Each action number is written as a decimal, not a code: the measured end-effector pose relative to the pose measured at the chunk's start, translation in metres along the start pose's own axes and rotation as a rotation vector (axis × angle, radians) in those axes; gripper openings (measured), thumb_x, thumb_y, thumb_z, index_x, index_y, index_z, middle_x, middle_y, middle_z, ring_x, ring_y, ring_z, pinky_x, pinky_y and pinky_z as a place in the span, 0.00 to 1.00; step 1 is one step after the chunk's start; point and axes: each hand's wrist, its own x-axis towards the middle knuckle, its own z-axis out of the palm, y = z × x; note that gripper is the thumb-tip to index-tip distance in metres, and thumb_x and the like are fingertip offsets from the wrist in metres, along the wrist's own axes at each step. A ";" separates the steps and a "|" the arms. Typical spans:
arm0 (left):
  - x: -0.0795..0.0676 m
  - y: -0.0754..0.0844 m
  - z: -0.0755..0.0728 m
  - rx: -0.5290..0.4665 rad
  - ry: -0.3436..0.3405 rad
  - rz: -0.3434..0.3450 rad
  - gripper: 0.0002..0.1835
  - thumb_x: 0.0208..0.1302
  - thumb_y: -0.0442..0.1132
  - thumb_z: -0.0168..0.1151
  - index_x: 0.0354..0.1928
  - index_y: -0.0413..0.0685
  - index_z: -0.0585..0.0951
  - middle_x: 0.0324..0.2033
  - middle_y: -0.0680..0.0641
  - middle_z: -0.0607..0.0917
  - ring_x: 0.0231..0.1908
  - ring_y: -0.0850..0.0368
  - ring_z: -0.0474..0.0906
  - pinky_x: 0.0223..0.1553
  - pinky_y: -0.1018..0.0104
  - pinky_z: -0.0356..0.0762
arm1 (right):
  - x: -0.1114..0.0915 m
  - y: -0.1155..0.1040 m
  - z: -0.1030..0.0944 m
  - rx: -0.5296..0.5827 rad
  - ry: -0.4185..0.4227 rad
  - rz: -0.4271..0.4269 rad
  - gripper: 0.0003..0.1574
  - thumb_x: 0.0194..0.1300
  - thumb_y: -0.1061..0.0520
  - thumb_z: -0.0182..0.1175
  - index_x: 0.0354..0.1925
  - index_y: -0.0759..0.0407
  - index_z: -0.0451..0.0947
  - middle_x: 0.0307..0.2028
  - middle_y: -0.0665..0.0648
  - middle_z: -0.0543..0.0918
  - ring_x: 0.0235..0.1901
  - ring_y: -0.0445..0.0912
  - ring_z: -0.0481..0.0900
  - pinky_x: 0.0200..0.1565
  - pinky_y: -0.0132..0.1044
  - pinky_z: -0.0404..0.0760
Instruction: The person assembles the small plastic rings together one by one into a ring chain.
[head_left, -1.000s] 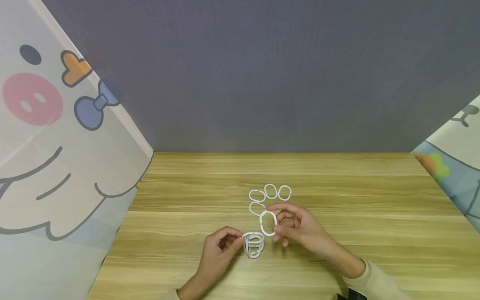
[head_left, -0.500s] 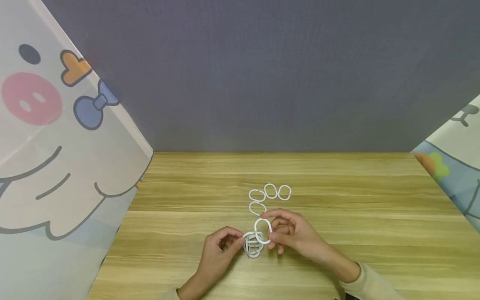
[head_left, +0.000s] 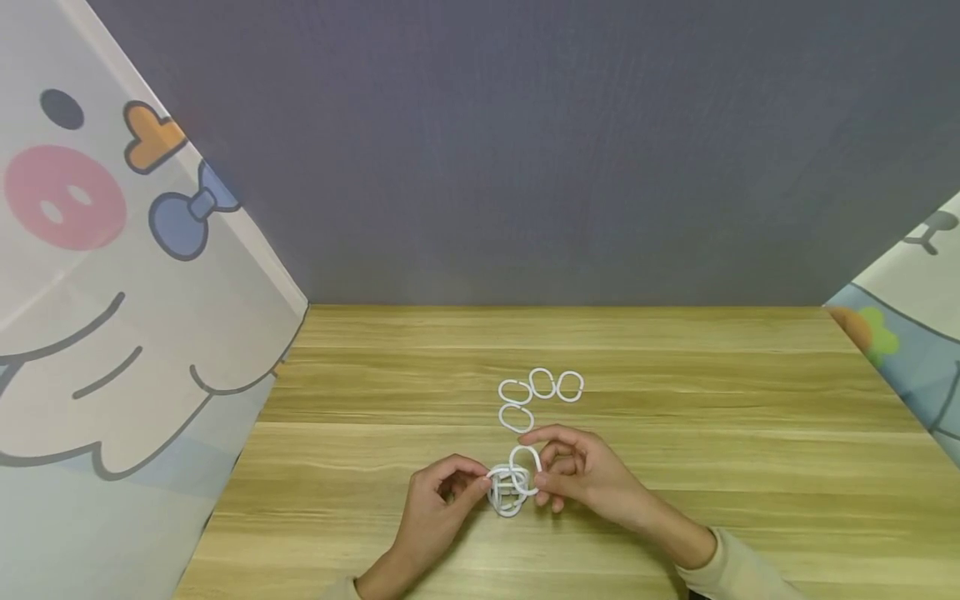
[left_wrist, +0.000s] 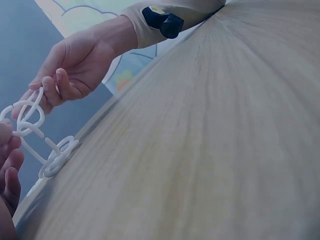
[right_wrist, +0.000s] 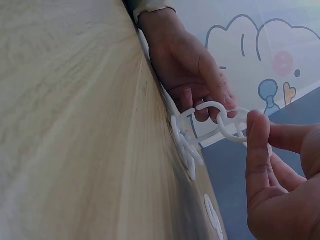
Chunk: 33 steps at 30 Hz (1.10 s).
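White plastic C-shaped links, each an oval ring with a small gap, are being handled low in the head view. My left hand (head_left: 442,504) pinches one link of a bunched chain (head_left: 508,513) between thumb and index finger. My right hand (head_left: 596,475) holds a single link (head_left: 524,448) upright between thumb and fingers, its lower left side overlapping the bunch. In the right wrist view, the left hand's link (right_wrist: 212,104) crosses the right hand's link close to the right fingertips. Part of the chain (right_wrist: 186,150) hangs down to the wooden table.
Several loose white links lie beyond the hands on the wooden table (head_left: 750,433), including a near link (head_left: 501,419) and a far right link (head_left: 570,372). A grey panel (head_left: 562,167) rises behind the table. Cartoon-printed panels (head_left: 150,333) stand at both sides.
My right hand has come down and left with its link, away from the loose links and onto the bunch. My left hand has stayed in place.
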 end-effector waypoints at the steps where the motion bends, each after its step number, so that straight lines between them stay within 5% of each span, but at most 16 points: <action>1: 0.000 0.000 0.000 -0.002 0.000 -0.002 0.04 0.70 0.29 0.75 0.41 0.45 0.90 0.31 0.46 0.90 0.29 0.68 0.77 0.28 0.71 0.77 | 0.000 0.000 0.000 -0.012 0.008 0.002 0.32 0.73 0.76 0.63 0.72 0.81 0.67 0.43 0.56 0.82 0.35 0.42 0.91 0.34 0.33 0.89; 10: -0.001 -0.002 0.000 -0.013 0.008 0.002 0.05 0.71 0.27 0.74 0.41 0.44 0.90 0.31 0.46 0.90 0.28 0.68 0.77 0.28 0.71 0.77 | 0.001 0.001 -0.003 -0.110 0.104 0.020 0.29 0.78 0.72 0.60 0.73 0.75 0.71 0.41 0.60 0.78 0.34 0.41 0.88 0.32 0.33 0.88; 21: 0.000 -0.003 0.000 -0.016 0.004 0.004 0.05 0.69 0.26 0.75 0.42 0.43 0.90 0.31 0.45 0.90 0.28 0.69 0.77 0.27 0.72 0.77 | 0.001 0.001 -0.001 -0.164 0.211 0.015 0.11 0.79 0.67 0.65 0.51 0.75 0.75 0.33 0.64 0.83 0.25 0.39 0.83 0.23 0.31 0.80; 29: -0.001 -0.003 0.000 -0.015 0.006 0.024 0.04 0.71 0.27 0.74 0.42 0.43 0.89 0.31 0.45 0.90 0.27 0.69 0.76 0.26 0.71 0.77 | 0.002 0.002 -0.006 -0.208 0.229 0.047 0.16 0.79 0.67 0.64 0.58 0.79 0.80 0.33 0.62 0.86 0.26 0.39 0.84 0.26 0.32 0.85; 33: -0.001 -0.003 0.000 -0.019 0.008 0.022 0.05 0.70 0.26 0.74 0.42 0.43 0.89 0.31 0.45 0.90 0.28 0.69 0.77 0.27 0.71 0.77 | 0.001 0.002 -0.006 -0.241 0.249 0.048 0.12 0.79 0.67 0.64 0.53 0.77 0.83 0.34 0.67 0.87 0.25 0.39 0.83 0.25 0.31 0.83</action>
